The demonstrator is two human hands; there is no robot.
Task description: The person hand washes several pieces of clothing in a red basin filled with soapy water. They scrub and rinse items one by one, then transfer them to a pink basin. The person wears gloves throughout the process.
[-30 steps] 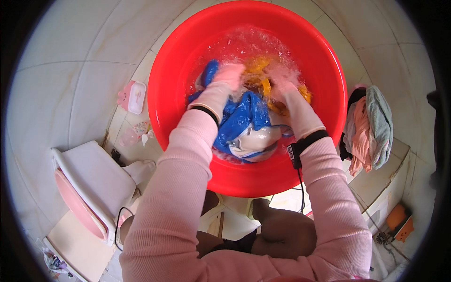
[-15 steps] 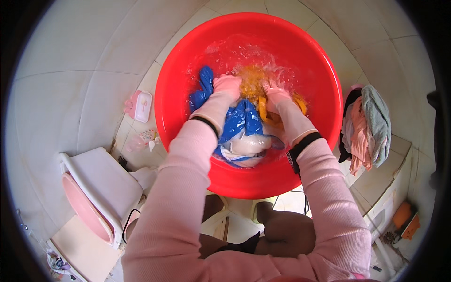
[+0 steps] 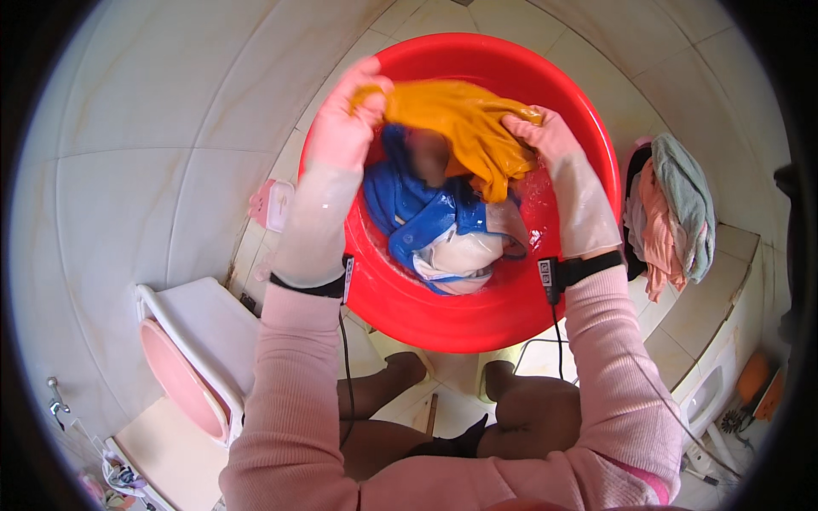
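Observation:
A wet mustard-yellow garment (image 3: 452, 115) is stretched between my two hands, raised over the red basin (image 3: 464, 332). My left hand (image 3: 348, 111), in a pink and whitish rubber glove, pinches its left end above the basin's far left rim. Gloved the same way, my right hand (image 3: 545, 134) grips the garment's other end inside the right rim. Below it, a soaked blue and white garment (image 3: 447, 234) lies bunched in the water. The yellow cloth covers part of the far water.
A heap of grey-green, salmon and dark clothes (image 3: 669, 213) lies right of the basin. On the left are a white stool (image 3: 200, 328), a pink basin (image 3: 183, 379) and a pink and white soap dish (image 3: 277, 206). Cables (image 3: 558, 341) hang from both wristbands.
Both hands have come up out of the water with the yellow garment, which is now spread between them. My left hand has moved left and away, my right hand a little right.

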